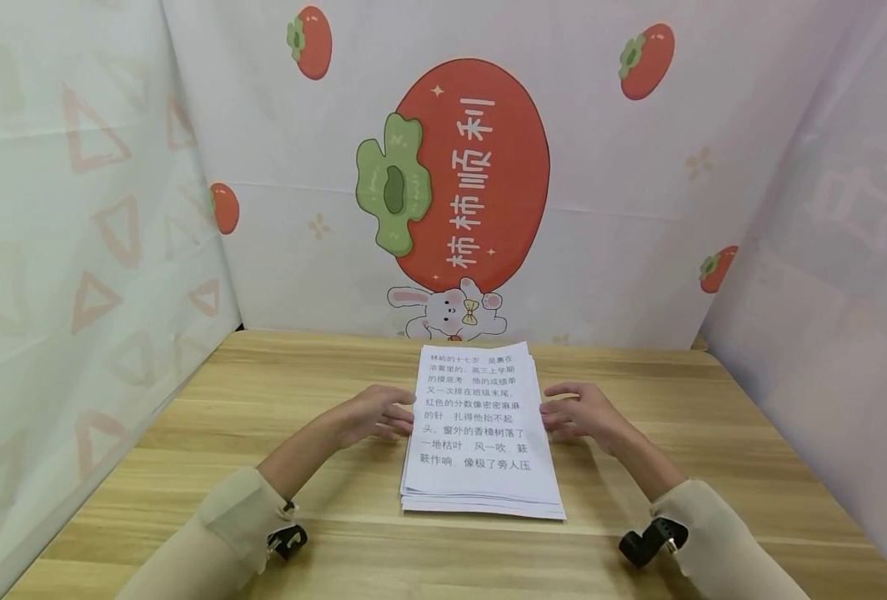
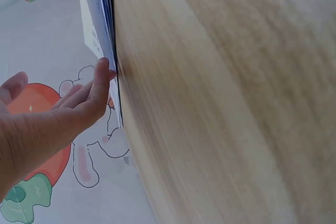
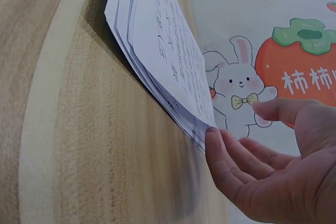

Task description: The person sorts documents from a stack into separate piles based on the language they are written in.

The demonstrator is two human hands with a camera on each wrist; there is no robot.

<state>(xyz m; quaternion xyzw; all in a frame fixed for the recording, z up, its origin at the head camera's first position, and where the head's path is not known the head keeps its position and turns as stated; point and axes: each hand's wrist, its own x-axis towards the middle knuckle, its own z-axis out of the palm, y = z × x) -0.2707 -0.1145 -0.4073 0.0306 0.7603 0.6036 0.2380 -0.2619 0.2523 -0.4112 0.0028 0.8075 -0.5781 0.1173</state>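
A stack of printed paper sheets (image 1: 481, 433) lies on the wooden table, its lower edges slightly uneven. Dark Chinese characters cover the top sheet. My left hand (image 1: 374, 414) is at the stack's left side, fingertips right at the paper's edge. On the opposite side, my right hand (image 1: 584, 415) has its fingertips at the right edge. In the right wrist view the sheets (image 3: 157, 51) fan apart a little along their side, and the right hand (image 3: 273, 161) has loosely bent fingers with the thumb raised. The left hand (image 2: 68, 108) likewise keeps its thumb apart from the paper.
The wooden table (image 1: 323, 533) extends around the stack. Behind it hangs a white cloth backdrop (image 1: 623, 208) with persimmon prints and a rabbit. Pale patterned cloth walls stand at the left (image 1: 76, 250) and right (image 1: 826, 250). Each wrist wears a black strap.
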